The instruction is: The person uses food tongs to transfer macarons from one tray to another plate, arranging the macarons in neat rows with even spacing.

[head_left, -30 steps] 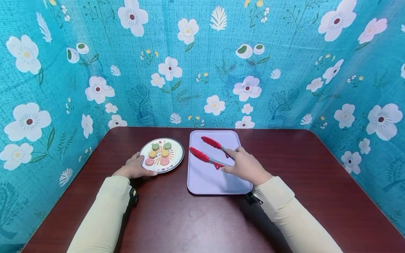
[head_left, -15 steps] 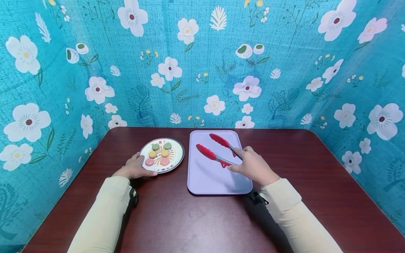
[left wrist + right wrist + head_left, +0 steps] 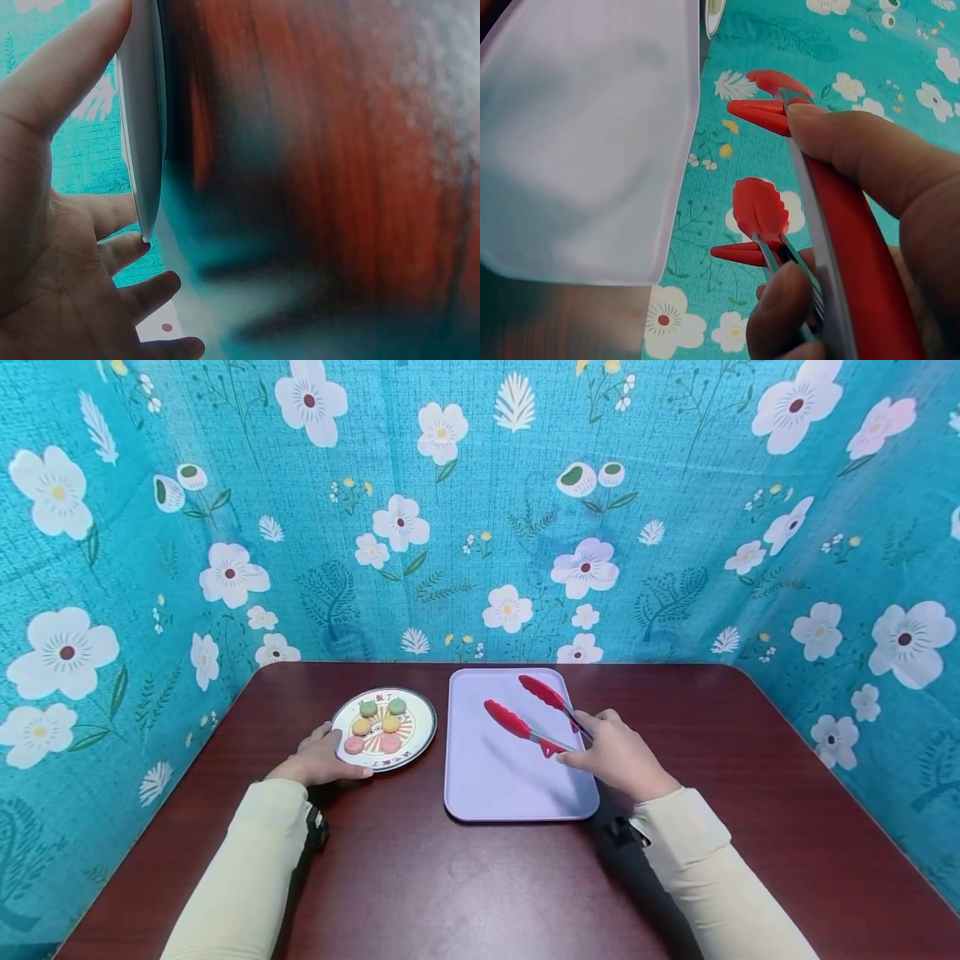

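In the head view, my left hand (image 3: 318,757) holds the near left edge of a round white plate (image 3: 419,705) with a dark rim. Its thumb lies along the front edge and its other fingers reach round the left side; the left wrist view shows the plate (image 3: 140,112) edge-on. Several macaron-like sweets (image 3: 391,723) in green, yellow and pink sit on it in two columns. My right hand (image 3: 621,755) grips a pair of tongs (image 3: 507,718) with red scalloped tips, thumb on one red-covered arm (image 3: 862,255), fingers on the other. The tips are spread apart with nothing between them.
A pale purple rectangular tray (image 3: 487,785) lies right of the plate, under the tongs in the head view. Both rest on a dark reddish-brown table (image 3: 420,885). Blue flowered cloth (image 3: 465,552) hangs behind and along both sides.
My right hand and the spread tongs have shifted to the right over the tray. The left hand, plate and sweets have stayed in place.
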Demonstrator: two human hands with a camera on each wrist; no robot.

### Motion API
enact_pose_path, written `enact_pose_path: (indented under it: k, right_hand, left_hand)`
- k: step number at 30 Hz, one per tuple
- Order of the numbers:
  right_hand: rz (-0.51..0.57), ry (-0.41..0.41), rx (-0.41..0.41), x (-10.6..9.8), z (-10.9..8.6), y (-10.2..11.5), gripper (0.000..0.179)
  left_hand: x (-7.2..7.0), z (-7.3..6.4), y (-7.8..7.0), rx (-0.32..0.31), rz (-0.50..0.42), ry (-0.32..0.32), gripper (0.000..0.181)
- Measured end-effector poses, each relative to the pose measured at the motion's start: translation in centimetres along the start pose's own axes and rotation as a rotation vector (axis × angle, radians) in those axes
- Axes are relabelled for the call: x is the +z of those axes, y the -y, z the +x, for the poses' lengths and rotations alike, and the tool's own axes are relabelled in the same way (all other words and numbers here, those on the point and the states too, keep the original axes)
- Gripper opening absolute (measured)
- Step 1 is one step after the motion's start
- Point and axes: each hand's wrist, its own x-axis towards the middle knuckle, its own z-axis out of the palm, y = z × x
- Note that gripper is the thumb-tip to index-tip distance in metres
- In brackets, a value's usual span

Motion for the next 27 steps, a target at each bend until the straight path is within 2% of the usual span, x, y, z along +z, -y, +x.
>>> enact_pose_path:
  k: [11,21,27]
  right_hand:
    - [0.03,-0.024,0.063,0.0,-0.2,-1.8,0.086]
    - [0.026,-0.037,0.074,0.1,-0.3,-3.6,0.084]
    - [0.048,-0.033,0.107,-0.1,-0.5,-4.4,0.088]
  left_hand:
    - [0.2,0.1,0.0,-0.01,-0.002,-0.006,0.113]
    - [0.1,-0.1,-0.1,-0.002,0.006,-0.009,0.113]
    - [0.1,-0.1,-0.1,-0.002,0.007,-0.009,0.113]
